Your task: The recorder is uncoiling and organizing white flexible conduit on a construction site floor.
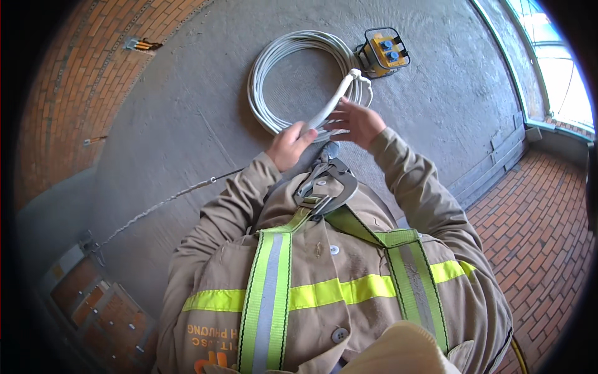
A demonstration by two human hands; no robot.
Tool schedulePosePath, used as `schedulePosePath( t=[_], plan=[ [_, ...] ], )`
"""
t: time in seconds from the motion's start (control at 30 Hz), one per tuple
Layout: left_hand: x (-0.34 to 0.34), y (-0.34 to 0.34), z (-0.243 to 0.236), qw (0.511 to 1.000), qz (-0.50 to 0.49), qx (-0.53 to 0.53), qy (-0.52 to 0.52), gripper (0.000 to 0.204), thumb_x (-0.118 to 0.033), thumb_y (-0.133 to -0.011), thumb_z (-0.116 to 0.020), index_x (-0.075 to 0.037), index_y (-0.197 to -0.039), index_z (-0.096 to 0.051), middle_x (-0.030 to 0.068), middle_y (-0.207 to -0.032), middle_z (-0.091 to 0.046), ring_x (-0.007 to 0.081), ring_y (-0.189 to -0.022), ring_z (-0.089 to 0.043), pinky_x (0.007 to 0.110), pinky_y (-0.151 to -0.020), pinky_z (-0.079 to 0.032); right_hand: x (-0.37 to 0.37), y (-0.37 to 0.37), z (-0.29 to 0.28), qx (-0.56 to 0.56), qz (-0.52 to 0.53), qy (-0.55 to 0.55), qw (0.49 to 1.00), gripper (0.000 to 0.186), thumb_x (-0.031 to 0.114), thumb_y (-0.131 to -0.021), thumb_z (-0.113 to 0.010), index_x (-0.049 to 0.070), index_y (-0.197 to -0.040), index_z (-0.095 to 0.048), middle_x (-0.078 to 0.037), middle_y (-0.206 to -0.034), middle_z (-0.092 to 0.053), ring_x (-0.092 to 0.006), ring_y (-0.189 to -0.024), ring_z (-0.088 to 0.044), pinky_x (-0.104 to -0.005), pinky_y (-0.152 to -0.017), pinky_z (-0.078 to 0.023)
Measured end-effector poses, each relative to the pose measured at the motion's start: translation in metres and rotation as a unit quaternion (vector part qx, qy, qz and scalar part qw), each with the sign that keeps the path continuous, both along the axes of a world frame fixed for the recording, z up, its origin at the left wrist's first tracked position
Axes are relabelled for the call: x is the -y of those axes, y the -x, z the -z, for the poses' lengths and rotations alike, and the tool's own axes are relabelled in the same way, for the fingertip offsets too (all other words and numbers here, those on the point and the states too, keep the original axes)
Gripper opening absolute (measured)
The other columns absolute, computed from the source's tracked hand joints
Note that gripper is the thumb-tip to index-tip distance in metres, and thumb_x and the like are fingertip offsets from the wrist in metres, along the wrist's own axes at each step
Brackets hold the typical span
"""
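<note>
The left hand [289,147] curls its fingers round the white cable [335,101], which extends beyond them — probably light, springy, best held mid-length — while the right hand [361,123] spreads its fingers beside it.

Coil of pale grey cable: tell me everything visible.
The coil of pale grey cable lies flat on the grey floor, its smooth, plastic-looking loops forming one open ring. A yellow box with blue sockets stands by its right side. The right hand and the thick white tube-like length in the left hand hide part of it; contact is unclear.
</note>
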State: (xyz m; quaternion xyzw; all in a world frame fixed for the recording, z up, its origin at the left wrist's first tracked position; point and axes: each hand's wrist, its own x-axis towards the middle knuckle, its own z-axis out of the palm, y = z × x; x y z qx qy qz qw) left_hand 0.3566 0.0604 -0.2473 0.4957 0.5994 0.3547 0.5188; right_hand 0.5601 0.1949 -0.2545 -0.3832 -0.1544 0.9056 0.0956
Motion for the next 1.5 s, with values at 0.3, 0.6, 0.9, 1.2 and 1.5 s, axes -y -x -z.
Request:
schedulePosePath(
  t=[0.3, 0.6, 0.9, 1.2, 1.5],
  plan=[
    [-0.002, 0.048, 0.034, 0.981, 0.065, -0.182, -0.031, 0.047, -0.028, -0.084, -0.070, -0.001, -0.119, -0.056, 0.0182, -0.111, -0.060, 0.0311, -0.104, -0.061, 0.036, -0.091, -0.047, 0.029, 0.070, 0.002, 0.051, 0.054, -0.155, 0.985, 0.028, 0.029, -0.102, -0.049, 0.003, -0.110, -0.050, -0.018, -0.102, -0.065, -0.0305, -0.088, -0.066, -0.0451, -0.075, -0.058],
    [0.134, 0.340, 0.127, 0.872, 0.079, -0.382, 0.295, 0.059, -0.048, -0.072, -0.074, -0.024, -0.125, -0.059, 0.0081, -0.133, -0.053, 0.0318, -0.131, -0.043, 0.052, -0.107, -0.033, 0.003, 0.183, 0.008, 0.168, 0.182, -0.239, 0.939, 0.031, 0.033, -0.104, -0.044, 0.003, -0.107, -0.052, -0.013, -0.086, -0.063, -0.0282, -0.079, -0.066, -0.0465, -0.069, -0.059],
    [0.192, 0.302, 0.146, 0.904, 0.067, -0.350, 0.236, 0.049, -0.054, -0.085, -0.064, -0.005, -0.080, -0.064, 0.0177, -0.084, -0.066, 0.0384, -0.086, -0.062, 0.045, -0.079, -0.046, -0.080, 0.038, 0.013, 0.304, 0.233, -0.265, 0.885, 0.033, 0.033, -0.104, -0.045, 0.002, -0.103, -0.055, -0.007, -0.072, -0.055, -0.0207, -0.061, -0.054, -0.0362, -0.053, -0.046],
    [0.204, 0.357, 0.117, 0.952, 0.036, -0.273, 0.133, 0.063, -0.058, -0.095, -0.047, 0.000, -0.073, -0.060, 0.0261, -0.078, -0.059, 0.0471, -0.078, -0.057, 0.051, -0.065, -0.044, -0.107, 0.085, 0.061, 0.422, 0.236, -0.284, 0.828, 0.037, 0.034, -0.102, -0.050, -0.002, -0.102, -0.060, -0.006, -0.063, -0.051, -0.0197, -0.053, -0.050, -0.0353, -0.047, -0.041],
    [0.139, 0.336, 0.058, 0.948, 0.014, -0.267, 0.170, 0.067, -0.061, -0.096, -0.044, 0.000, -0.074, -0.062, 0.0274, -0.076, -0.057, 0.0502, -0.076, -0.054, 0.050, -0.063, -0.042, -0.183, 0.080, 0.073, 0.493, 0.255, -0.265, 0.788, 0.029, 0.028, -0.097, -0.061, -0.001, -0.094, -0.063, -0.004, -0.063, -0.048, -0.0179, -0.053, -0.048, -0.0343, -0.047, -0.037]
  ],
)
